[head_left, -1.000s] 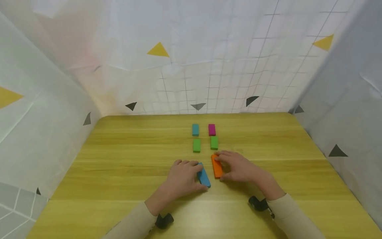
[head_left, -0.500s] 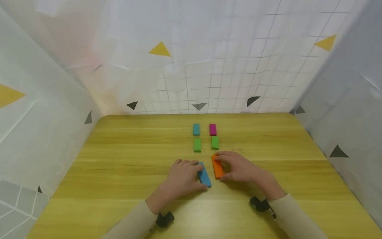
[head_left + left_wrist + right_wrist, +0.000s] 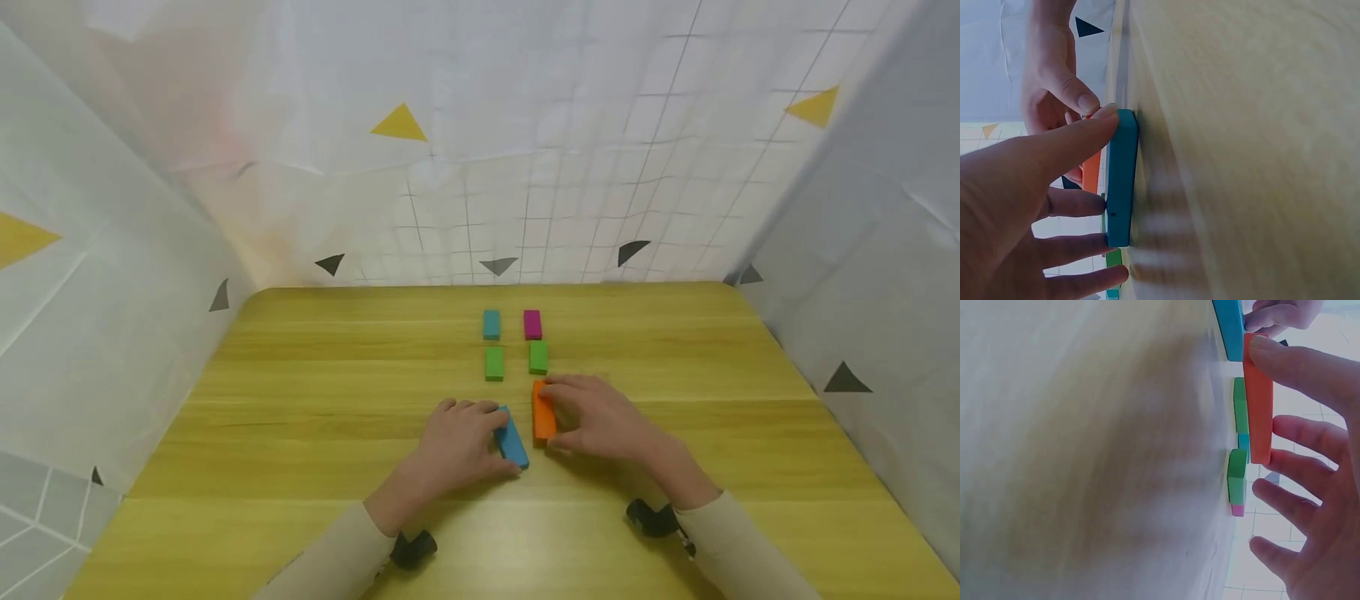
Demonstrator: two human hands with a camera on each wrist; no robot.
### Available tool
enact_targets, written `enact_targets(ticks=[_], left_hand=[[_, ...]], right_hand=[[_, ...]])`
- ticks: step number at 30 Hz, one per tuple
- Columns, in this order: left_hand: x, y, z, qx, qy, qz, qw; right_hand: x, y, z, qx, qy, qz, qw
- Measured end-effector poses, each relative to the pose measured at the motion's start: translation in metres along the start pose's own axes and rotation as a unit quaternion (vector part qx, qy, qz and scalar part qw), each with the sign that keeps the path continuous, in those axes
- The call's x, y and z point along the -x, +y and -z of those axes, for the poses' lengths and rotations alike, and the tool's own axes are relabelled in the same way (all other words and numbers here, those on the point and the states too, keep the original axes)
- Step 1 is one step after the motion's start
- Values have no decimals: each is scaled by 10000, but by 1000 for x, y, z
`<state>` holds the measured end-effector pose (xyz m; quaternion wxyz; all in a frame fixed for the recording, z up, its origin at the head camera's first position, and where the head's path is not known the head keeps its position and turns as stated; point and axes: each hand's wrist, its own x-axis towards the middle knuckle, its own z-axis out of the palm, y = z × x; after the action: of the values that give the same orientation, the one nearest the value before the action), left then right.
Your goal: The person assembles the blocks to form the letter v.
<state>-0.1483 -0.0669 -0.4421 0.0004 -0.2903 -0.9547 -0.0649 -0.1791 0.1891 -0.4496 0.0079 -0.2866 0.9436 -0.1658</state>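
Note:
My left hand (image 3: 459, 446) holds a blue block (image 3: 512, 440) by its two ends, thumb at the near end and fingers at the far end. The block lies flat and slanted, at or just above the table. To its right, my right hand (image 3: 600, 417) pinches an orange block (image 3: 543, 414) lengthwise between thumb and fingers. In the right wrist view this orange block (image 3: 1260, 403) is raised off the table, and its far end stands close to a green block (image 3: 538, 357). A second green block (image 3: 494, 364) lies left of that one, apart from it.
Behind the green blocks lie a teal block (image 3: 491, 325) and a magenta block (image 3: 532, 325), forming two columns with them. The wooden table (image 3: 337, 358) ends at a white patterned back sheet (image 3: 465, 200), with sheets on both sides too.
My right hand has raised the orange block off the table, shifting it slightly away from me and turning it straighter. My left hand and the blue block have stayed in place.

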Motion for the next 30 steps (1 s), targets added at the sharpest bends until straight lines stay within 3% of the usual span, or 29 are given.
enact_targets(ticks=[13,30], left_hand=[[1,0,0,55,-113,59,9999],[1,-1,-2,62,33,28,10000]], right_hand=[[9,-7,-4,28,161,-110,9998],[19,-13,-11,-51,261,-403,9988]])
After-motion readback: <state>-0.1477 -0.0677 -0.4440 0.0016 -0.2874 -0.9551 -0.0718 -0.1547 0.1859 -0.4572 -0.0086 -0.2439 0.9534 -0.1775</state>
